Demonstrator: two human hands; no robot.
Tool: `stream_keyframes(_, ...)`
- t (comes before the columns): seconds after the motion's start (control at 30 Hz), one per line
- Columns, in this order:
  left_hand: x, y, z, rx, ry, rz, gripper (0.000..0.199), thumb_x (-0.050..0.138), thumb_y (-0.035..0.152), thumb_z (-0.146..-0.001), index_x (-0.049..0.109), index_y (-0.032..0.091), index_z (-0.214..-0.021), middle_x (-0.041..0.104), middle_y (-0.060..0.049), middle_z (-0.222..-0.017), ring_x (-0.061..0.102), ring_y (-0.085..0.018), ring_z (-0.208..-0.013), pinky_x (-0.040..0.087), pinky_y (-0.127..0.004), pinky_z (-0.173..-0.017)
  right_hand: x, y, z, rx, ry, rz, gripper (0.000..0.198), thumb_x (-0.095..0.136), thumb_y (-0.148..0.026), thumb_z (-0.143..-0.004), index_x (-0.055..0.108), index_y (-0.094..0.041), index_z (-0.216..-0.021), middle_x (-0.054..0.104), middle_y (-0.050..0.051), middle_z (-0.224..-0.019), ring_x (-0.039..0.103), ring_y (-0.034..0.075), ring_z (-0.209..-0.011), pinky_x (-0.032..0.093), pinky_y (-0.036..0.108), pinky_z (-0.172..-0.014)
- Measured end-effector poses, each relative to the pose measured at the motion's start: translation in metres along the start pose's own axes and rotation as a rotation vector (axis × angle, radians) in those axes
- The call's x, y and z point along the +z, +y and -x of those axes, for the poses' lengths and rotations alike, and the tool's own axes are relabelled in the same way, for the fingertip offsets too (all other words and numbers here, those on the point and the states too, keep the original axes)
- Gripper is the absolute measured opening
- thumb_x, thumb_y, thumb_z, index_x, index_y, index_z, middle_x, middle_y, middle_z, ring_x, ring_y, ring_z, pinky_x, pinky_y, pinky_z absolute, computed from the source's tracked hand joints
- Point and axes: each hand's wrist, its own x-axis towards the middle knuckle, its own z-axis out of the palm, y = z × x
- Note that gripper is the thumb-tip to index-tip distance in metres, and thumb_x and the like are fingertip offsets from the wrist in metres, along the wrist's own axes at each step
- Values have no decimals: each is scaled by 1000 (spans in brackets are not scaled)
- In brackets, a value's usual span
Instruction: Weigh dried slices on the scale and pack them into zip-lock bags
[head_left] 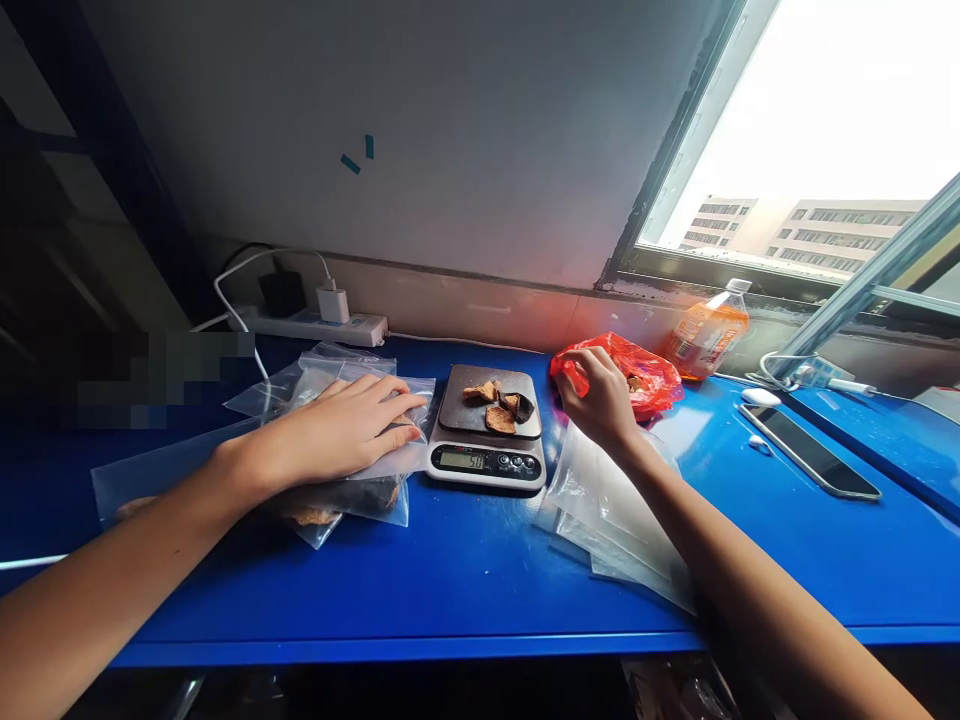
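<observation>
A digital kitchen scale (491, 478) stands at the middle of the blue table, its display showing what looks like 50. Several dried brown pieces (501, 420), curled and rough, lie on its metal plate. To its left, my left hand (349, 425) rests flat with spread fingers on a pile of clear plastic bags (202, 462), some with brown pieces inside. My right hand (596, 395) is at the near left side of a crumpled red plastic bag (660, 385) that holds more pieces. Its fingers are curled together; whatever is between them is hidden. Flat clear bags (600, 505) lie under my right wrist.
A power strip (307, 326) with a white charger (332, 302) sits by the wall. Behind the red bag leans an orange drink bottle (709, 330). On the right lie a phone (814, 450), a white earbud case (760, 397) and a metal-framed stand (832, 290).
</observation>
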Motion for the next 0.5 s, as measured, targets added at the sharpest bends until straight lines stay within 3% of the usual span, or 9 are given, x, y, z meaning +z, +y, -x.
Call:
stream_keyframes(0.27,-1,2,1,-2,10,1,55,33,53,-92,47,31,-140,49,-6,-140,44,-30,-126,34,-45,-103,2,-12,2,27,-90,80,20,51,-33,-86,62,-19,-94,64,10,-92,59,22,-78,45,32,-70)
stream_keyframes(0.5,-2,3,1,23,29,-12,52,33,49,-93,50,28,-138,52,-6,-137,45,-30,-126,34,-44,-104,-2,-28,5,-9,-80,90,26,50,-37,-88,61,-19,-103,64,9,-94,60,22,-80,46,33,-71)
